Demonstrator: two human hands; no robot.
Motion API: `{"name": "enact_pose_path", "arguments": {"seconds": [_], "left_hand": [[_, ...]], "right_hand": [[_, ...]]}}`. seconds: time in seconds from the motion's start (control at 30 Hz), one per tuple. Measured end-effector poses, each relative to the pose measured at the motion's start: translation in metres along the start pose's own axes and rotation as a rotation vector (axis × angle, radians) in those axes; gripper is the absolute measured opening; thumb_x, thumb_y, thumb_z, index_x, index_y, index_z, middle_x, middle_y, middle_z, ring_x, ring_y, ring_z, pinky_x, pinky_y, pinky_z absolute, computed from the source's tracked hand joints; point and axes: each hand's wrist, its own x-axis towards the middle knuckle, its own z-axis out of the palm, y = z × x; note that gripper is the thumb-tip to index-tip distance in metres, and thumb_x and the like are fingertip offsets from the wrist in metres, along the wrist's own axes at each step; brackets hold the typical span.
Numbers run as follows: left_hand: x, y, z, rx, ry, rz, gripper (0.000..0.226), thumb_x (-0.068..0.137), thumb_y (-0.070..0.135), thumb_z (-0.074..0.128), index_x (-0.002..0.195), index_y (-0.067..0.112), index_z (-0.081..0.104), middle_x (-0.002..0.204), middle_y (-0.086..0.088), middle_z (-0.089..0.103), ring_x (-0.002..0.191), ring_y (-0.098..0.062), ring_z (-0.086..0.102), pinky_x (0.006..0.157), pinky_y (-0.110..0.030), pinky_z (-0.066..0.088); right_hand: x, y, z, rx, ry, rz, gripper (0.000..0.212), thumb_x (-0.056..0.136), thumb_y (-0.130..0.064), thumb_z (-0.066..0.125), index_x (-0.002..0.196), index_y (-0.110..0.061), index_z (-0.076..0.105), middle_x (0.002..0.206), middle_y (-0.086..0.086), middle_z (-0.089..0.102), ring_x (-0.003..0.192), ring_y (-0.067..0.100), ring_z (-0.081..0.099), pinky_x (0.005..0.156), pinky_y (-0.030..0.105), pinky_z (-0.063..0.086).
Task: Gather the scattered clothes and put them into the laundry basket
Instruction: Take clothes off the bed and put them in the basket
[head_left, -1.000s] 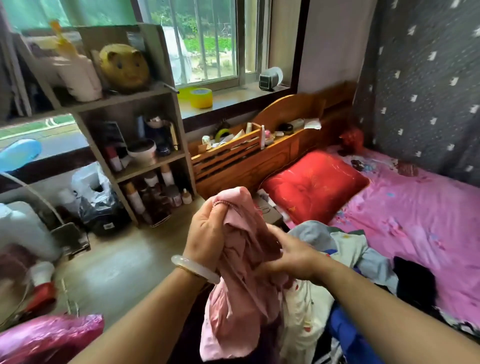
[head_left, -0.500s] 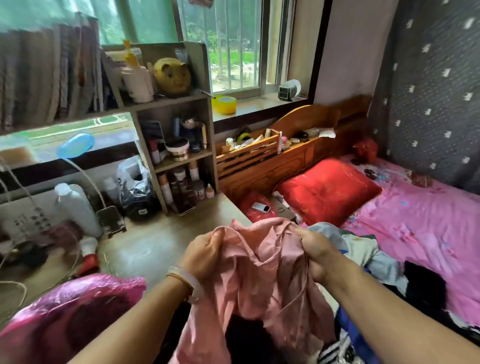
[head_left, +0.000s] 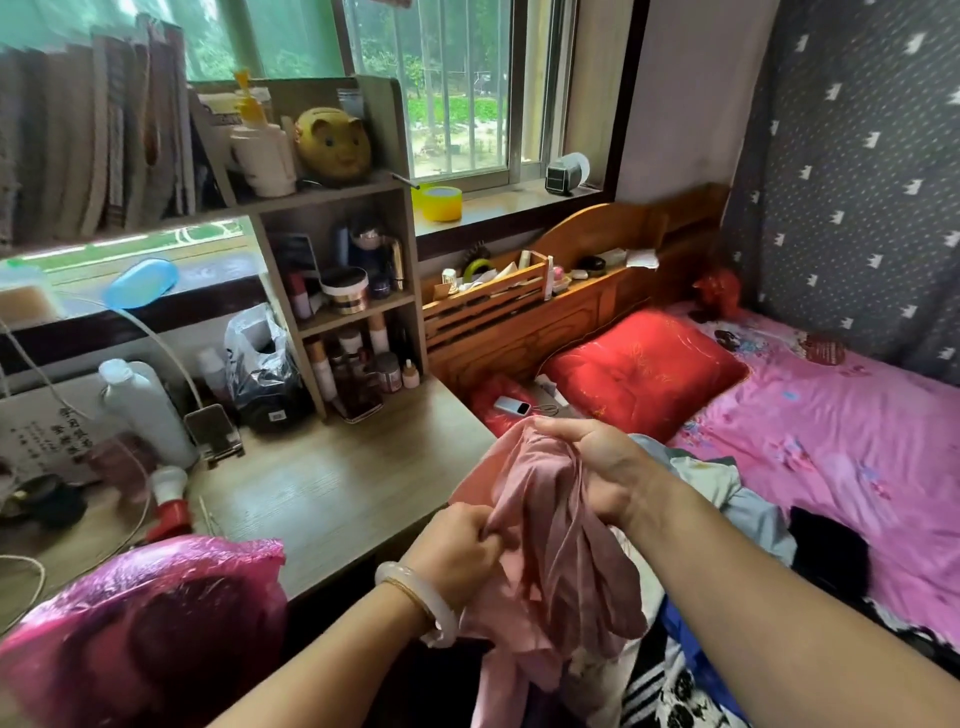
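A pink garment hangs bunched between both hands over the gap between desk and bed. My left hand, with a pale bangle at the wrist, pinches its lower left fold. My right hand grips the top of the bunch. More clothes lie in a heap on the bed's near edge: a grey-white piece, a black piece, a blue one and a black-and-white striped one. No laundry basket is in view.
A wooden desk stands at left with a cosmetics shelf, bottles and a lamp. A pink plastic bag sits at the lower left. The bed has a pink sheet, a red pillow and a phone.
My hands went from spreading the pink garment wide to bunching it together. My left hand dropped lower on the cloth, my right stayed at the top. The view shifted right and nearer the desk.
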Motion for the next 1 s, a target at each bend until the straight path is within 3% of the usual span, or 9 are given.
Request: {"name": "enact_pose_path", "arguments": {"seconds": [0.1,0.2,0.33,0.43,0.57,0.63,0.73,0.83,1.0], "left_hand": [[-0.002,-0.003,-0.010,-0.629,-0.012,-0.153,0.036,0.088,-0.006,0.054,0.068,0.015,0.074,0.064,0.003,0.067,0.058,-0.009,0.060,0.059,-0.021,0.049],[-0.007,0.001,-0.022,-0.989,0.003,-0.214,0.029,0.090,-0.006,0.050,0.075,0.006,0.072,0.072,-0.010,0.071,0.061,-0.015,0.067,0.057,-0.022,0.055],[-0.008,0.011,-0.021,-1.082,-0.044,-0.233,0.027,0.091,-0.002,0.050,0.081,0.008,0.073,0.072,-0.009,0.071,0.061,-0.016,0.067,0.059,-0.024,0.055],[-0.012,0.019,-0.015,-1.108,-0.100,-0.214,0.023,0.091,0.006,0.053,0.088,0.011,0.075,0.076,-0.010,0.070,0.063,-0.016,0.066,0.058,-0.023,0.054],[-0.011,0.005,-0.015,-1.045,-0.043,-0.268,0.015,0.090,0.007,0.058,0.098,0.005,0.070,0.078,-0.012,0.069,0.067,-0.019,0.065,0.061,-0.026,0.055],[-0.004,-0.018,-0.016,-0.812,0.060,-0.297,0.017,0.080,0.013,0.070,0.095,0.005,0.069,0.087,-0.014,0.069,0.079,-0.023,0.063,0.075,-0.039,0.054],[-0.005,-0.041,-0.010,-0.372,0.149,-0.311,0.059,0.052,0.051,0.067,0.095,0.010,0.064,0.092,-0.004,0.068,0.087,-0.017,0.061,0.080,-0.039,0.051],[-0.016,-0.044,0.001,-0.271,0.063,-0.262,0.106,0.037,0.067,0.070,0.127,0.019,0.045,0.121,0.001,0.050,0.113,-0.011,0.051,0.099,-0.026,0.043],[-0.031,-0.022,0.033,-0.197,-0.069,0.164,0.085,0.056,0.033,0.076,0.131,0.048,0.039,0.132,0.016,0.037,0.130,0.004,0.032,0.111,-0.010,0.023]], "right_hand": [[-0.001,-0.006,-0.027,-0.089,0.163,-0.205,0.012,0.087,-0.002,0.057,0.094,-0.004,0.066,0.082,0.011,0.069,0.069,0.016,0.068,0.065,0.026,0.058],[-0.004,0.011,-0.057,-0.620,0.434,-0.329,0.076,0.062,-0.005,0.074,0.133,-0.020,0.050,0.116,0.008,0.057,0.103,0.019,0.060,0.091,0.032,0.052],[-0.028,0.070,-0.045,-0.877,0.004,-0.280,0.052,0.068,0.008,0.066,0.108,-0.025,0.060,0.099,-0.002,0.068,0.097,0.010,0.067,0.082,0.021,0.054],[-0.022,0.114,-0.048,-1.049,0.024,-0.306,0.006,0.073,-0.013,0.067,0.076,-0.013,0.062,0.072,-0.008,0.059,0.065,-0.003,0.052,0.062,0.026,0.047],[-0.003,0.119,-0.077,-0.638,0.312,-0.177,0.024,0.088,0.006,0.051,0.090,-0.009,0.070,0.084,0.003,0.069,0.080,0.016,0.062,0.075,0.023,0.052],[-0.004,0.109,-0.085,-0.474,0.348,-0.114,0.035,0.090,0.004,0.043,0.105,-0.009,0.073,0.101,0.012,0.074,0.100,0.028,0.067,0.095,0.039,0.052],[-0.018,0.089,-0.071,-0.212,0.289,0.018,0.034,0.096,-0.001,0.037,0.111,0.002,0.067,0.110,0.028,0.068,0.106,0.042,0.064,0.100,0.054,0.047],[-0.032,0.072,-0.048,-0.064,0.157,0.125,0.042,0.099,-0.009,0.033,0.097,0.006,0.072,0.101,0.026,0.070,0.091,0.035,0.069,0.090,0.044,0.054],[-0.052,0.066,-0.009,-0.005,-0.024,0.201,0.039,0.089,-0.017,0.044,0.092,0.009,0.073,0.101,0.025,0.069,0.086,0.032,0.071,0.076,0.040,0.059]]}}
